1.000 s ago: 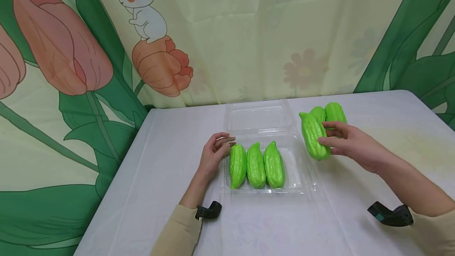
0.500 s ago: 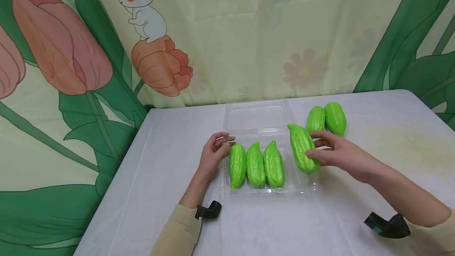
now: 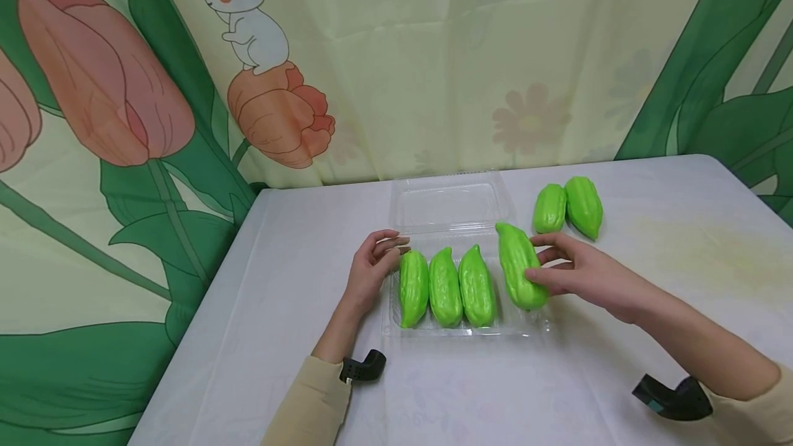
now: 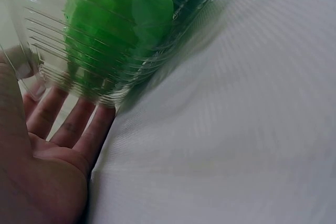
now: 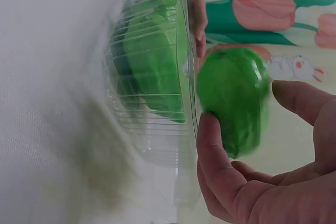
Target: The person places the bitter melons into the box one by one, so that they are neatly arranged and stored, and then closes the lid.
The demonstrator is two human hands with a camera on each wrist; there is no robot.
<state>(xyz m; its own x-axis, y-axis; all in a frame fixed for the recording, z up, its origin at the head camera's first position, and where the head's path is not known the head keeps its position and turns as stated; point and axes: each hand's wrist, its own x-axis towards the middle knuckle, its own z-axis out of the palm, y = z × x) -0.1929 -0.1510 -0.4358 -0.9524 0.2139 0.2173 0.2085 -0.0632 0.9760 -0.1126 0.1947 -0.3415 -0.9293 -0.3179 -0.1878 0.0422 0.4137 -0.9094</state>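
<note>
A bright green, ridged bitter melon [image 3: 517, 260] is pinched between the thumb and fingers of my right hand [image 3: 573, 268]. It tilts over the right part of a clear plastic container [image 3: 511, 325]. Three similar bitter melons [image 3: 445, 288] lie side by side in that container, toward its left. My left hand [image 3: 374, 263] rests at the container's left edge with relaxed fingers. In the left wrist view, the fingers [image 4: 79, 124] lie along the ribbed plastic wall. From the right wrist, the held melon [image 5: 236, 95] shows beside the container's rim, between thumb and fingers.
Two more bitter melons [image 3: 566, 206] lie together at the back right of the white-covered table [image 3: 471, 391]. The container's clear lid [image 3: 449, 204] is laid back toward the flowered backdrop [image 3: 396, 74]. Dark wrist cameras [image 3: 365, 367] sit by both sleeves.
My right hand has carried the bitter melon left and down, away from the two at the back right, to over the container's right part. The left hand has stayed in place.
</note>
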